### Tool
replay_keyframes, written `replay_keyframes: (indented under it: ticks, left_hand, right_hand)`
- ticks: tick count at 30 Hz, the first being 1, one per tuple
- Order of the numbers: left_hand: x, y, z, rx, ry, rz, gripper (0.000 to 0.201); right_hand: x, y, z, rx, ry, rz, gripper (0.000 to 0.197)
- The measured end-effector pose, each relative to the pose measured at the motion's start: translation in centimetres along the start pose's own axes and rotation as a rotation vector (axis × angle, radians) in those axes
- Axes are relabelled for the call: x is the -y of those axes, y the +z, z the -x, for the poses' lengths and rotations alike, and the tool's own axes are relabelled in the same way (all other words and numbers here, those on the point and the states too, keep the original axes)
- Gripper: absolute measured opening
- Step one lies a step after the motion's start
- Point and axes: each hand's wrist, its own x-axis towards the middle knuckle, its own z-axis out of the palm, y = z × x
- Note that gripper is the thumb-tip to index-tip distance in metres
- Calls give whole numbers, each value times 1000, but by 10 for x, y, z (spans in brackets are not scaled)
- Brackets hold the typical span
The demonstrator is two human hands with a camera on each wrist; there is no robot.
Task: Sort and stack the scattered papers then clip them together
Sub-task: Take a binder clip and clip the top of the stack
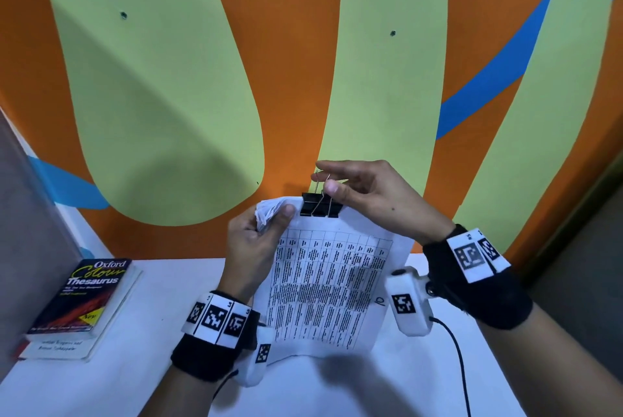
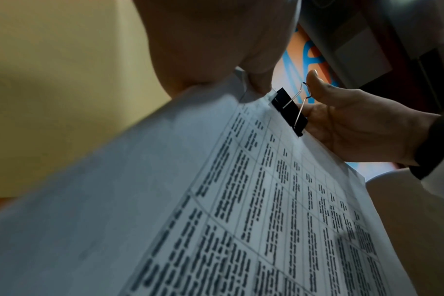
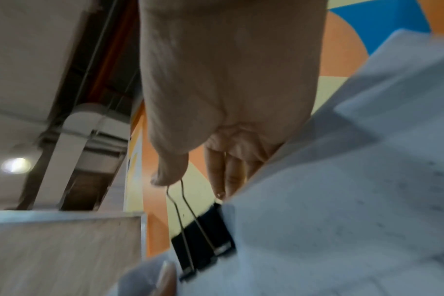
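Note:
A stack of white papers [image 1: 323, 285] with a printed table on top is held tilted above the white table [image 1: 141, 383]. My left hand [image 1: 273, 218] grips its upper left corner, thumb on the front, where the sheets curl. A black binder clip [image 1: 320, 205] sits on the stack's top edge with its wire handle standing up. My right hand [image 1: 324, 178] holds that handle, thumb on the wire and fingers behind. In the left wrist view the clip [image 2: 289, 112] bites the paper edge [image 2: 216, 200]. In the right wrist view the thumb tip meets the clip's [image 3: 203, 238] wire loop.
At the table's left lies an Oxford Colour Thesaurus [image 1: 84, 295] on top of another book. A grey panel [image 1: 23, 214] stands at the far left. An orange, green and blue wall [image 1: 303, 62] rises right behind the table. A black cable [image 1: 456, 359] trails from my right wrist.

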Motion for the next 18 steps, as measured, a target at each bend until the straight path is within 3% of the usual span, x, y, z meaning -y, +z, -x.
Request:
replay_keyframes:
  ticks: [4, 8, 9, 12, 18]
  left_hand:
    - [-4, 1, 4, 6, 24, -13, 13]
    - [-8, 4, 5, 19, 41, -16, 11]
    - [-9, 5, 5, 23, 40, -7, 9]
    - [-10, 7, 8, 40, 25, 15, 10]
    - [-12, 6, 11, 47, 27, -22, 7]
  right_hand:
    - [14, -13, 2, 207, 159, 89, 84]
    - [25, -9, 0, 409, 263, 358, 111]
    - [25, -4, -1, 411, 272, 455, 106]
    - [17, 11, -6, 243, 221, 787, 45]
    - [13, 19, -9, 135, 287, 770, 49]
